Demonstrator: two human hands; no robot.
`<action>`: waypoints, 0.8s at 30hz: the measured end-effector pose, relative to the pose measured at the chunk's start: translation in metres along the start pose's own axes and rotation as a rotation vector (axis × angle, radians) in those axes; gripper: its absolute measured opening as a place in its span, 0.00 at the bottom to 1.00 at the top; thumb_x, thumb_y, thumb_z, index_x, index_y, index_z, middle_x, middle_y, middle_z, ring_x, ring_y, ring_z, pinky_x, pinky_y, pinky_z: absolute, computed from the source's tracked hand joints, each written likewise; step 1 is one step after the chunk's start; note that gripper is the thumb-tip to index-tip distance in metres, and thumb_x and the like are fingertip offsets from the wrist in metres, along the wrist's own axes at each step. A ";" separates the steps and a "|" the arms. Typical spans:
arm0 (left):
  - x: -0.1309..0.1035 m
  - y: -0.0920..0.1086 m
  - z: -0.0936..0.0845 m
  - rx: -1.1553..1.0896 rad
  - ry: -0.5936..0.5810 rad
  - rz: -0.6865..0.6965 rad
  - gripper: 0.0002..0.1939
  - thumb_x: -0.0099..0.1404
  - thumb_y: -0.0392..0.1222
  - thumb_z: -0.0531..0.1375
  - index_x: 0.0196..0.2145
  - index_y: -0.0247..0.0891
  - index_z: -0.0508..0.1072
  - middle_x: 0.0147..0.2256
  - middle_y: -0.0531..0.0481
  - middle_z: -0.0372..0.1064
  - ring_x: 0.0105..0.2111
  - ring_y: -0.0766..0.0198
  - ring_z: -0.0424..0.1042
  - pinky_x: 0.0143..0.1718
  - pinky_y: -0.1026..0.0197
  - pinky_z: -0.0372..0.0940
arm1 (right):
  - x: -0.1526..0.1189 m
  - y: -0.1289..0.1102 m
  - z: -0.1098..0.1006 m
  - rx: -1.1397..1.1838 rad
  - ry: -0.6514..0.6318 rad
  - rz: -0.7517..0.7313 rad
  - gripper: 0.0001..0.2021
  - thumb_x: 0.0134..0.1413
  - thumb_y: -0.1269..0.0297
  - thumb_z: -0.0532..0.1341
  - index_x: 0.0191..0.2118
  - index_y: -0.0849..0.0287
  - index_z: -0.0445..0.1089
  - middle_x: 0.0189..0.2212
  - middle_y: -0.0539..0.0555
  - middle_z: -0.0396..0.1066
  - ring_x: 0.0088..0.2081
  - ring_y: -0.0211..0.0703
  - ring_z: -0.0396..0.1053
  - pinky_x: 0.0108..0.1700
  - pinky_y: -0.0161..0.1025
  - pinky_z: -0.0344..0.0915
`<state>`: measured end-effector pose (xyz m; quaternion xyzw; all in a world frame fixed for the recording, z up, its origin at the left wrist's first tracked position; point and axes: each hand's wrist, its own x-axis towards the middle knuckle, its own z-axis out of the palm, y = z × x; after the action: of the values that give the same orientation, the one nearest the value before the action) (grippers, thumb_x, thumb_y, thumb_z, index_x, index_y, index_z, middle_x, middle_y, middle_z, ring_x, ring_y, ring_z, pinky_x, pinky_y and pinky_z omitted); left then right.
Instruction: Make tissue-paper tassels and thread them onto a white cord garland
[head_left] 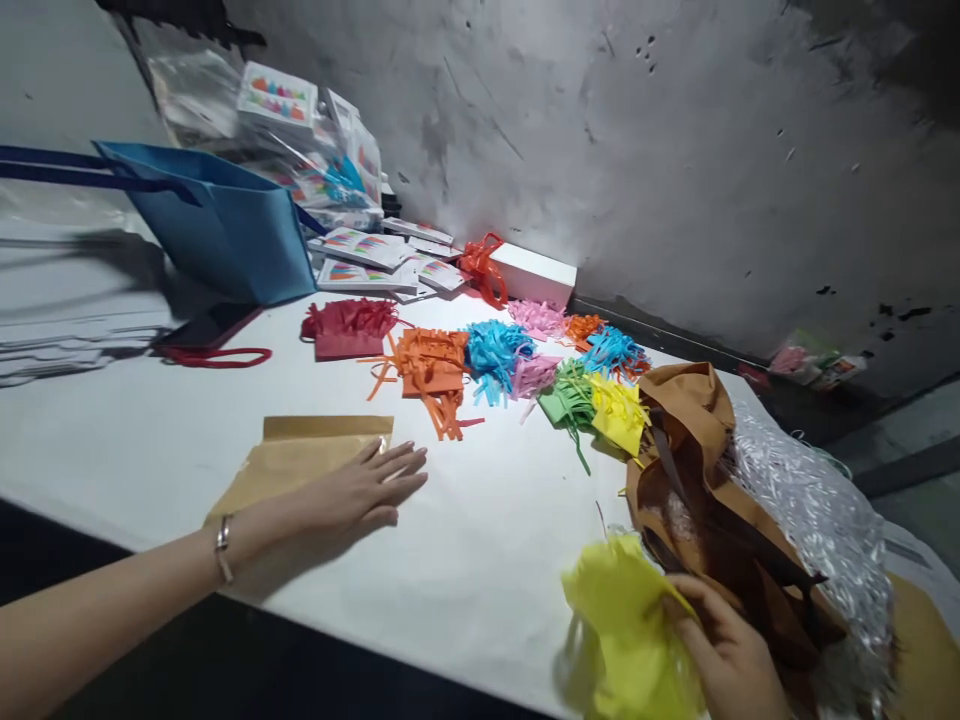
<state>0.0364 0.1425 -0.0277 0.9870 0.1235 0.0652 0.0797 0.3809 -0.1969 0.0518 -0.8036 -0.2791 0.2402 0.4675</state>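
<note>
My left hand (364, 487) lies flat with its fingers stretched out, palm down over the right part of a tan paper sheet or envelope (289, 465). My right hand (724, 640), low at the right, pinches a bright yellow tissue-paper piece (626, 620) by its upper right edge. That piece is blurred and hangs at the table's front edge. Beyond the hands lie fringed paper bundles: dark red (349, 328), orange (429, 362), blue (496, 352), green (568, 398) and yellow (619, 410), with pink ones among them.
A brown cloth bag (686, 430) and crinkled clear plastic (810, 500) lie at the right. At the back left stand a blue bag (225, 225), printed cards (364, 250) and plastic-wrapped packs (277, 100). A phone (206, 328), a white box (532, 272) and the wall (637, 150) are behind.
</note>
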 end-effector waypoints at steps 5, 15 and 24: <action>-0.027 -0.064 -0.039 0.084 0.094 -0.067 0.21 0.70 0.46 0.55 0.59 0.44 0.68 0.63 0.41 0.60 0.66 0.50 0.54 0.66 0.41 0.42 | 0.016 -0.076 0.038 -0.399 0.382 -0.569 0.15 0.57 0.56 0.58 0.44 0.57 0.76 0.40 0.58 0.78 0.38 0.51 0.77 0.42 0.39 0.71; 0.010 0.090 -0.009 0.014 0.275 0.179 0.34 0.64 0.49 0.62 0.64 0.41 0.57 0.64 0.39 0.58 0.67 0.48 0.49 0.68 0.36 0.35 | 0.021 -0.016 0.175 -0.582 -0.074 -1.284 0.20 0.62 0.79 0.50 0.54 0.59 0.70 0.45 0.60 0.77 0.51 0.48 0.74 0.55 0.51 0.70; 0.023 0.087 0.025 -0.140 0.238 -0.054 0.13 0.63 0.28 0.55 0.42 0.39 0.72 0.46 0.45 0.75 0.51 0.54 0.70 0.63 0.38 0.49 | -0.003 0.012 0.176 -0.576 -0.009 -1.009 0.30 0.55 0.82 0.50 0.63 0.62 0.60 0.57 0.64 0.68 0.60 0.54 0.65 0.60 0.62 0.63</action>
<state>0.0825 0.0610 -0.0350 0.9606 0.1540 0.1881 0.1349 0.2675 -0.0949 -0.0373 -0.6649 -0.6837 -0.0947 0.2854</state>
